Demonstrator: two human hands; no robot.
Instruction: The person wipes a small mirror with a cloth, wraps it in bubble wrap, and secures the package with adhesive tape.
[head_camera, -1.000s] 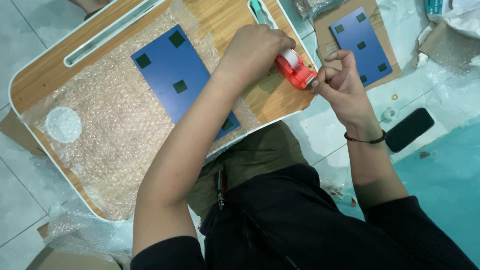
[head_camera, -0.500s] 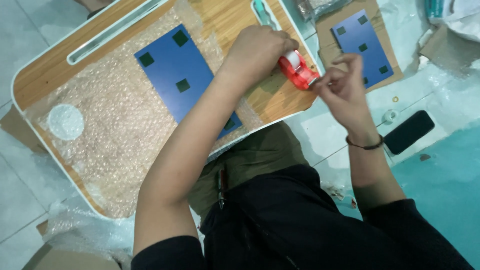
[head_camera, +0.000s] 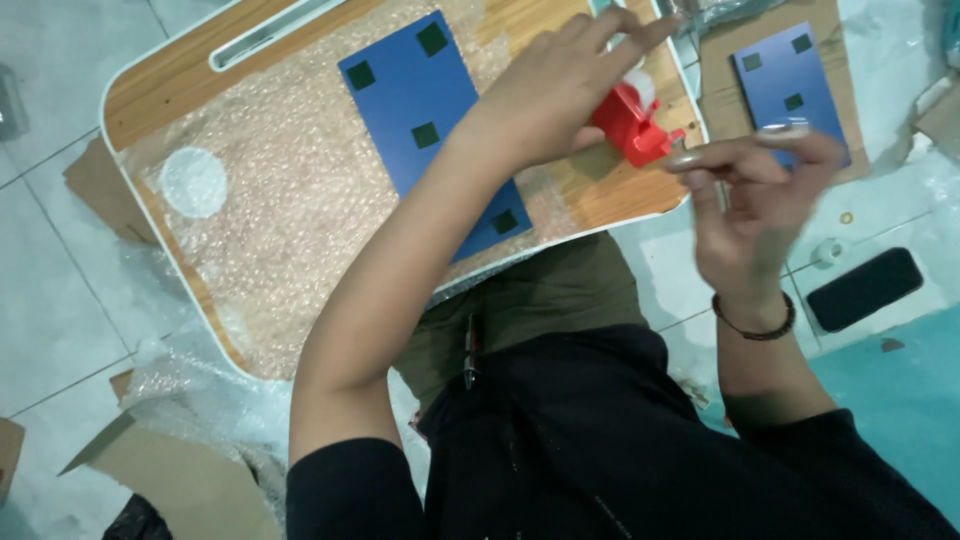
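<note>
My left hand (head_camera: 555, 95) grips a red tape dispenser (head_camera: 632, 122) over the right end of a wooden lap tray with a white rim (head_camera: 160, 90). My right hand (head_camera: 750, 195), with a dark bead bracelet at the wrist, is just right of the dispenser, thumb and fingers pinched by its cutter on a barely visible end of clear tape. A blue panel (head_camera: 415, 95) with dark square pads lies on bubble wrap (head_camera: 300, 210) on the tray, partly under my left forearm.
A second blue panel (head_camera: 790, 85) lies on cardboard at the upper right. On the tiled floor to the right are a flat black oblong thing (head_camera: 865, 288) and a small ring (head_camera: 828, 250). A white disc (head_camera: 193, 182) sits on the wrap. Cardboard (head_camera: 180, 490) lies at the lower left.
My right hand has drawn away from the dispenser's mouth, to the right and slightly toward me. My left hand's fingers have lifted and spread over the dispenser.
</note>
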